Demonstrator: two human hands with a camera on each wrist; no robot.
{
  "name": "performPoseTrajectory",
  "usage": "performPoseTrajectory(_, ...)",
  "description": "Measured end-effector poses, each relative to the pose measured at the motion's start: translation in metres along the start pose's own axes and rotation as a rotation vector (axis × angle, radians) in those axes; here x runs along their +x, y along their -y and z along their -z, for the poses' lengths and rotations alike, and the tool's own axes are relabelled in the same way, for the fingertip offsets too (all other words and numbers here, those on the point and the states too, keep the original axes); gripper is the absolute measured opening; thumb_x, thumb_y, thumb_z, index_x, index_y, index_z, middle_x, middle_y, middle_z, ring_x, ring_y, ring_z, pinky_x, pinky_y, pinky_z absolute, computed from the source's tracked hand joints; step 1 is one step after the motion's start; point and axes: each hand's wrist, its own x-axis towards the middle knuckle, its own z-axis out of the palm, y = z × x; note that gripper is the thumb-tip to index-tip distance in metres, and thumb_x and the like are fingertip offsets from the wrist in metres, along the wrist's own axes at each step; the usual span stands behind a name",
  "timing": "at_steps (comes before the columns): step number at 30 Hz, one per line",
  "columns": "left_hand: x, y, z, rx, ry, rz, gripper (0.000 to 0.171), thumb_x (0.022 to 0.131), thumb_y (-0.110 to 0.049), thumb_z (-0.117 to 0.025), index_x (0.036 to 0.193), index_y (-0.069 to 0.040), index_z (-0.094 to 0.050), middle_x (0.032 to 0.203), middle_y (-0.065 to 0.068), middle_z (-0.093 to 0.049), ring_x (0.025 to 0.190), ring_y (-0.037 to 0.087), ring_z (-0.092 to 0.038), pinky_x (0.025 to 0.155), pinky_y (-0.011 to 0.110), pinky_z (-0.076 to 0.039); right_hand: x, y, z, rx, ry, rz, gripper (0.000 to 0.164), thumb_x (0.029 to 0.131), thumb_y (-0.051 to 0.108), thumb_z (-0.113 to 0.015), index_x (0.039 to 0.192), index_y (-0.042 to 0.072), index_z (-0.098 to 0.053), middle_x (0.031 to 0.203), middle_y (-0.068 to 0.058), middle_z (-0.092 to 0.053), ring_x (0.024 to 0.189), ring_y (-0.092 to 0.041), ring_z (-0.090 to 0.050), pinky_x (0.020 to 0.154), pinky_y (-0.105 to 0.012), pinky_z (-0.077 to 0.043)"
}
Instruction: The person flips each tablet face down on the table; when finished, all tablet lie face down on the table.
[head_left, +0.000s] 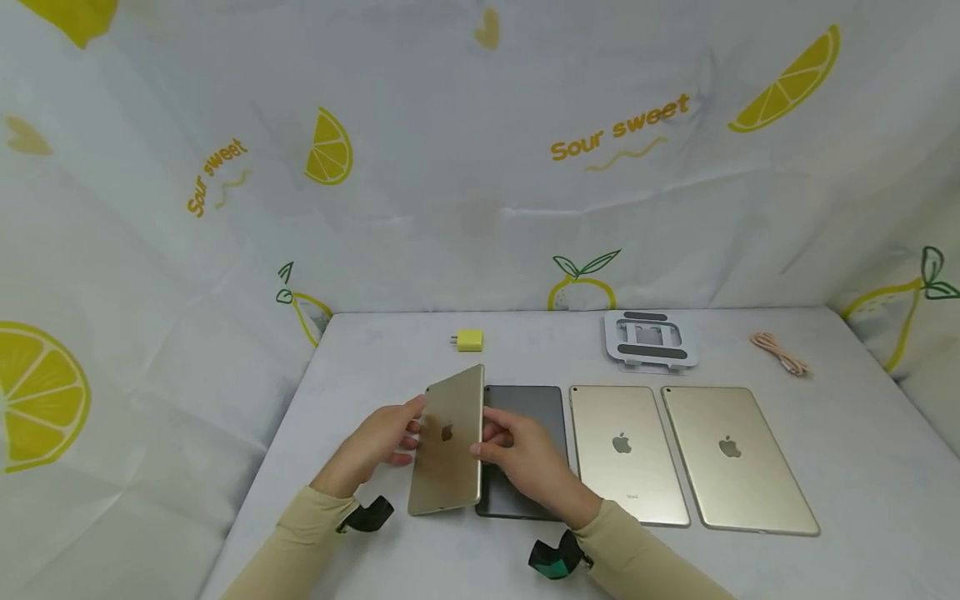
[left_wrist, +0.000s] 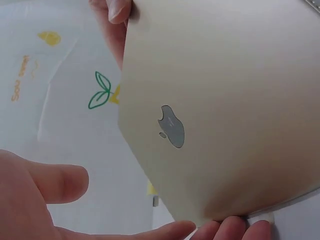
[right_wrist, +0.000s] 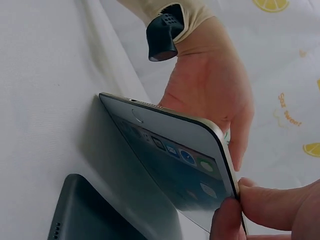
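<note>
A gold tablet [head_left: 448, 471] stands tilted up on the white table, its back with the apple logo facing the left hand. The right hand [head_left: 531, 454] pinches its raised right edge between thumb and fingers. In the right wrist view the lit screen [right_wrist: 172, 155] faces right, toward a dark grey tablet [head_left: 525, 400] lying flat. At the tablet's left edge is the left hand [head_left: 377, 440]. Its thumb [left_wrist: 62, 184] stands off the back, and its fingertips [left_wrist: 232, 227] touch or lie just beyond the lower edge in the left wrist view.
Two more gold tablets, one [head_left: 618, 417] beside the grey one and another [head_left: 738, 483] farther right, lie back up. Behind them are a yellow charger plug [head_left: 470, 340], a white folding stand [head_left: 651, 352] and a coiled cable [head_left: 780, 353]. A lemon-print curtain [head_left: 450, 167] hangs behind the table.
</note>
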Motion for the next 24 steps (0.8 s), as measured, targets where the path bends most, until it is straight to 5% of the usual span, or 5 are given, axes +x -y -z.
performPoseTrajectory(24, -0.003, 0.011, 0.025, 0.041, -0.068, 0.039, 0.063, 0.109, -0.057, -0.049, 0.121, 0.002, -0.066, 0.113, 0.013, -0.065, 0.100, 0.024, -0.063, 0.083, 0.039, -0.063, 0.009, -0.005, -0.022, -0.018, 0.036, -0.041, 0.064, 0.093, 0.013, -0.083, 0.147, -0.011, -0.058, 0.105, -0.010, -0.073, 0.091, -0.016, -0.072, 0.074, -0.021, -0.057)
